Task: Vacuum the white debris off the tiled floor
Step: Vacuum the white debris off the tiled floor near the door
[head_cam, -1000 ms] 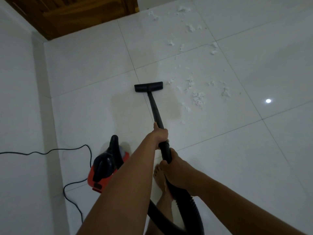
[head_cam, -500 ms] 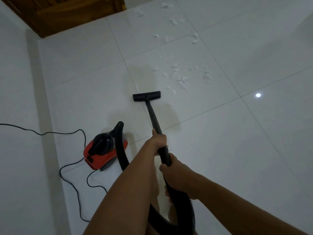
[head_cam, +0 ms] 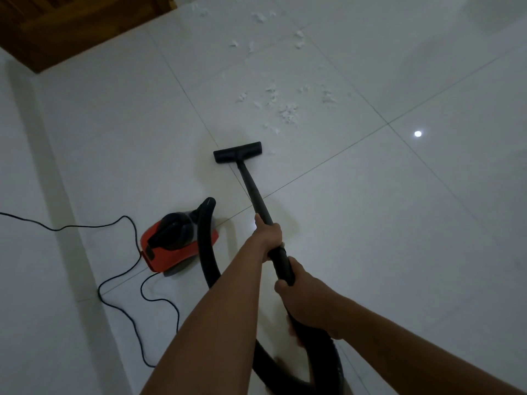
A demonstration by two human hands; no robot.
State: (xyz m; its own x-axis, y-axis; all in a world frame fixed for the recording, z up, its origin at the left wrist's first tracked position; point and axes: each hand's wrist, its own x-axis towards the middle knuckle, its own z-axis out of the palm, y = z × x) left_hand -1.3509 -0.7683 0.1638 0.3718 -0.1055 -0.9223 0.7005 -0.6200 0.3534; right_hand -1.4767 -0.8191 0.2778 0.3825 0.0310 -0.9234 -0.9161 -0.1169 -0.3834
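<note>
White debris (head_cam: 288, 111) lies scattered over the white tiled floor (head_cam: 399, 223), with more bits farther off toward the top of the view. A black floor nozzle (head_cam: 237, 151) rests flat on the tiles just short and left of the nearest bits. Its black wand (head_cam: 252, 189) runs back to me. My left hand (head_cam: 268, 233) grips the wand higher up. My right hand (head_cam: 305, 297) grips its lower end where the black hose (head_cam: 208, 252) joins. The hose loops back to a red and black vacuum body (head_cam: 176, 243) on the floor at my left.
A black power cord (head_cam: 119, 277) snakes over the floor left of the vacuum body and off the left edge. A white wall (head_cam: 28, 252) runs along the left. A brown wooden door (head_cam: 71, 27) stands at the top left corner.
The nozzle has drawn back toward me, away from the debris patch. The view has shifted, so the vacuum body and cord show more fully at my left.
</note>
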